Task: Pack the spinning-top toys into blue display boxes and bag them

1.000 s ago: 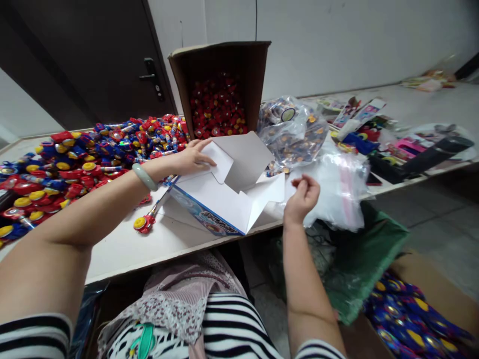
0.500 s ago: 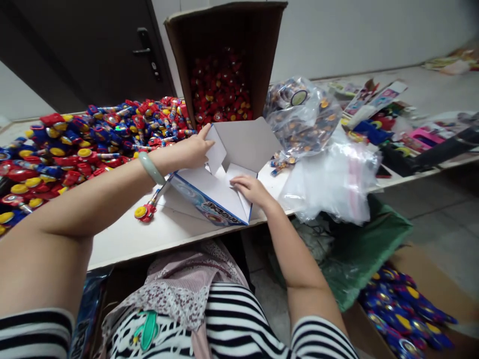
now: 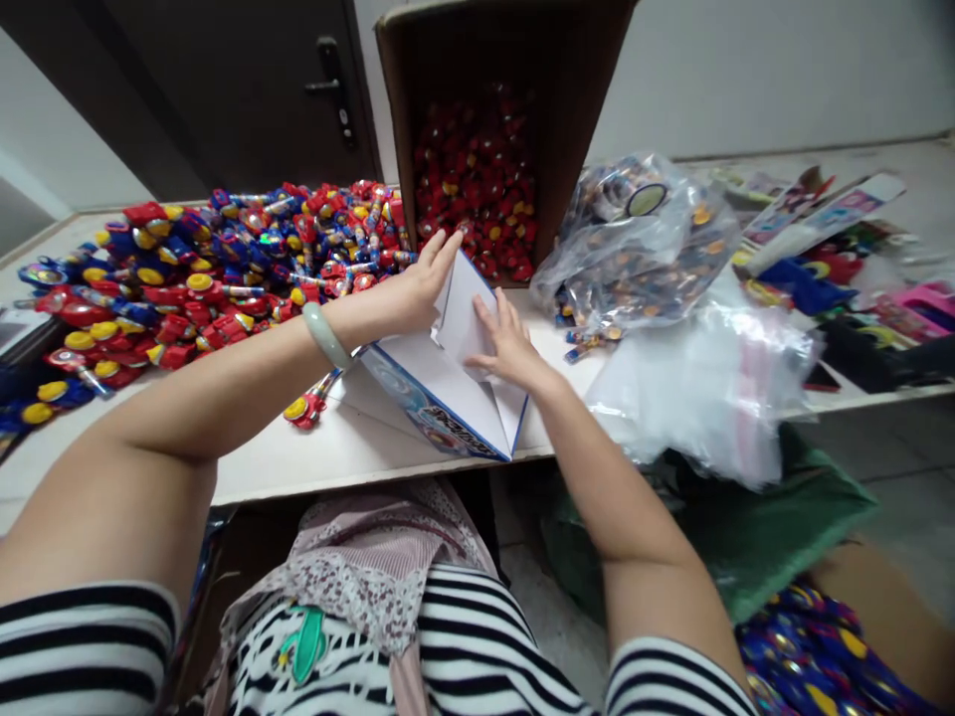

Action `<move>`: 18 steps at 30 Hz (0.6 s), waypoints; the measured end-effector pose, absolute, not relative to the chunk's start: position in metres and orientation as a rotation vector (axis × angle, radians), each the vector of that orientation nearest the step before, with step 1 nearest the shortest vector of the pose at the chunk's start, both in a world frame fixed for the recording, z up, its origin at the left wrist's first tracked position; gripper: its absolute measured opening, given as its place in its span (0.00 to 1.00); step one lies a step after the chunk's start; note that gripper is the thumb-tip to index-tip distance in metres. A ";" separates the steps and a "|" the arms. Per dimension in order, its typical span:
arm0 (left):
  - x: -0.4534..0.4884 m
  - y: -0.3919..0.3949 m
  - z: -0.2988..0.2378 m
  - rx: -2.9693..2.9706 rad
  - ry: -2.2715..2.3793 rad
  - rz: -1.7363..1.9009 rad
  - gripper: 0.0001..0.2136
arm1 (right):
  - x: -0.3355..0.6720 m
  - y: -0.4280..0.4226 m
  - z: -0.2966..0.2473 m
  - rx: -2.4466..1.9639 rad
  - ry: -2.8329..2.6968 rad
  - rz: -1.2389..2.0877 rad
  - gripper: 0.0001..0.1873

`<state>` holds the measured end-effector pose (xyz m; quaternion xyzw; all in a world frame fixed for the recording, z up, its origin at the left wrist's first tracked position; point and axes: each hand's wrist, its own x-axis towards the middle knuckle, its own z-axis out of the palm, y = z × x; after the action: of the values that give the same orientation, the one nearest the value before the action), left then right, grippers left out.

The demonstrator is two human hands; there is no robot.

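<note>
A small white carton [image 3: 448,393] with blue printed sides sits at the table's near edge, flaps half folded. My left hand [image 3: 419,288], a pale green bangle on its wrist, has its fingers stretched out against the back of an upright white flap. My right hand [image 3: 505,343] lies flat with fingers spread on the inner white flaps, pressing them down. Neither hand holds anything else. A red and yellow toy [image 3: 305,406] lies just left of the carton.
A heap of red, blue and yellow toys [image 3: 194,273] covers the table's left. A brown cardboard box [image 3: 484,149] of red toys stands behind the carton. Clear plastic bags [image 3: 657,259] and printed packs lie to the right. A green bag [image 3: 783,517] sits below the table edge.
My right hand came from the plastic bag onto the carton and pushed the side flaps inward. The wide back flap has been folded up by my left hand. The camera view shifted right.
</note>
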<state>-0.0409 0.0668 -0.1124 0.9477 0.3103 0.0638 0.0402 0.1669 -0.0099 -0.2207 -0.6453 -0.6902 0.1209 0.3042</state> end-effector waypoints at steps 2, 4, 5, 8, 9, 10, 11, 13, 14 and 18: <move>-0.044 0.056 -0.104 2.840 0.976 0.348 0.42 | 0.142 -0.015 -0.237 -1.803 -1.801 0.140 0.52; -0.063 0.034 -0.096 2.733 1.023 0.627 0.36 | 0.137 -0.018 -0.245 -1.800 -1.814 0.127 0.52; -0.079 0.019 -0.095 2.657 1.035 0.759 0.32 | 0.141 -0.019 -0.246 -1.786 -1.832 0.158 0.53; -0.143 -0.026 -0.117 2.416 0.914 0.700 0.23 | 0.161 -0.018 -0.241 -1.737 -1.891 0.276 0.52; -0.163 -0.036 -0.133 2.336 0.811 0.489 0.20 | 0.166 -0.017 -0.239 -1.709 -1.899 0.307 0.50; -0.180 -0.041 -0.151 2.242 0.763 0.244 0.19 | 0.170 -0.014 -0.237 -1.681 -1.893 0.323 0.49; -0.191 -0.042 -0.171 2.154 0.765 0.046 0.18 | 0.172 -0.011 -0.235 -1.660 -1.879 0.325 0.50; -0.196 -0.033 -0.211 2.008 0.861 -0.027 0.19 | 0.169 -0.001 -0.233 -1.658 -1.854 0.297 0.56; -0.189 -0.025 -0.229 1.944 0.907 0.090 0.23 | 0.165 0.004 -0.233 -1.674 -1.855 0.271 0.60; -0.136 0.010 -0.281 1.533 0.698 0.752 0.41 | 0.142 0.013 -0.236 -1.807 -1.903 0.152 0.66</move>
<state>-0.1357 0.0099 -0.2805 0.6624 0.3016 0.3247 0.6040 0.1421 0.0132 -0.2359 -0.6649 -0.7003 0.0558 0.2537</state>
